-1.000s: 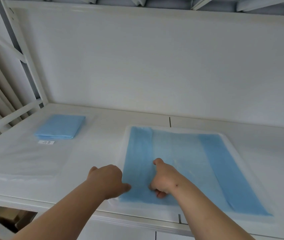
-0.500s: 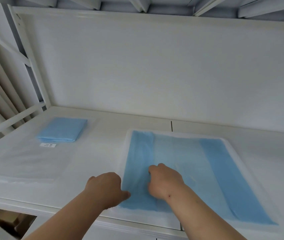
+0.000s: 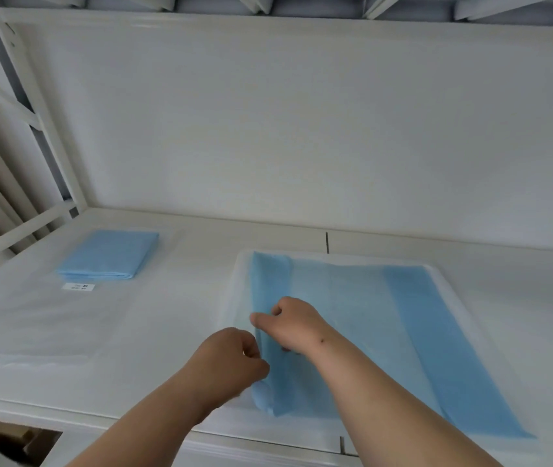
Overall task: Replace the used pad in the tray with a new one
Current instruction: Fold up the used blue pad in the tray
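A large blue pad (image 3: 362, 318) with a white border lies partly unfolded on the white shelf, its left and right flaps folded inward as darker bands. My left hand (image 3: 231, 358) pinches the near part of the left flap's edge. My right hand (image 3: 288, 325) pinches the same flap a little farther back, lifting it off the pad. A second blue pad (image 3: 110, 254), folded into a small rectangle, lies at the back left of the shelf.
A small white label (image 3: 78, 287) lies just in front of the folded pad, on a thin clear sheet (image 3: 32, 325). White wall panels close the back, a white frame post (image 3: 49, 129) stands at the left, and the shelf's front edge (image 3: 66, 416) runs below my arms.
Both hands have closed on the left flap and raised its edge; the right hand moved left and back. The camera view shifted slightly downward.
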{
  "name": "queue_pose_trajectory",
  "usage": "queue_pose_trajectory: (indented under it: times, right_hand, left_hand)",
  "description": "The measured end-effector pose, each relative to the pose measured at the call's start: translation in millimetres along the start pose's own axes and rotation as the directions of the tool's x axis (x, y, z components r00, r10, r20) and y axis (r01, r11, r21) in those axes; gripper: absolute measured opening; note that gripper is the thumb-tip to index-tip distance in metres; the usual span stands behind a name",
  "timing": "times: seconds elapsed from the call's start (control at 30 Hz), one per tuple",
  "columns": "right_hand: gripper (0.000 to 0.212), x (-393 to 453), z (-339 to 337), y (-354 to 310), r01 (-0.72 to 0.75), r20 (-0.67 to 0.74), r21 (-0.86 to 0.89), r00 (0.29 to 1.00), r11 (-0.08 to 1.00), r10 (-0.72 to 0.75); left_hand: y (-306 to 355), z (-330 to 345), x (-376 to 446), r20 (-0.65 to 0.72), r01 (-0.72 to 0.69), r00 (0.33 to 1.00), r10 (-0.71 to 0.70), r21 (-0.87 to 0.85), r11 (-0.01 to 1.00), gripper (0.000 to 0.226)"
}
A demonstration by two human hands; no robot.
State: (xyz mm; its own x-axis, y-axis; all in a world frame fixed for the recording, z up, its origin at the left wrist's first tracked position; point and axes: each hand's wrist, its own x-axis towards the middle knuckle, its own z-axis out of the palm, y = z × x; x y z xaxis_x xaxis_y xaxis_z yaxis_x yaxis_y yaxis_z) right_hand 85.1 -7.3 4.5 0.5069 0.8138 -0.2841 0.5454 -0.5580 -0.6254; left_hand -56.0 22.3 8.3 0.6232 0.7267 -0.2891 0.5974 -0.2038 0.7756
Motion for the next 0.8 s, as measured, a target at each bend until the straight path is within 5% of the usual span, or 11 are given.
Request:
queue_pose_trajectory:
  times: [0.13, 0.27, 0.47, 0.67, 0.8]
  right_hand:
    - [0.025, 3, -6, 6, -0.106, 0.114, 0.070, 0.989, 0.992, 0.098]
    - [0.007, 3, -10, 13, -0.058, 0.068, 0.144, 0.997, 0.988, 0.049]
    - [0.028, -4, -22, 22, 0.022, 0.056, 0.151, 0.998, 0.988, -0.030]
    - [0.048, -7, -20, 30, 0.092, 0.065, 0.101, 0.993, 0.991, -0.099]
    - [0.044, -7, -22, 35, 0.095, 0.066, 0.116, 0.993, 0.989, -0.103]
  left_hand:
    - [11, 10, 1, 0.063, -0.034, 0.997, 0.037, -0.042, 0.999, 0.012]
    - [17, 8, 12, 0.106, 0.008, 0.994, 0.004, -0.115, 0.993, 0.023]
    - [38, 6, 67, -0.111, 0.030, 0.993, -0.045, -0.131, 0.991, 0.017]
    - [61, 11, 116, -0.070, -0.047, 0.994, 0.078, 0.368, 0.929, 0.063]
    - [68, 11, 132, -0.016, -0.041, 0.999, 0.051, 0.386, 0.922, 0.063]
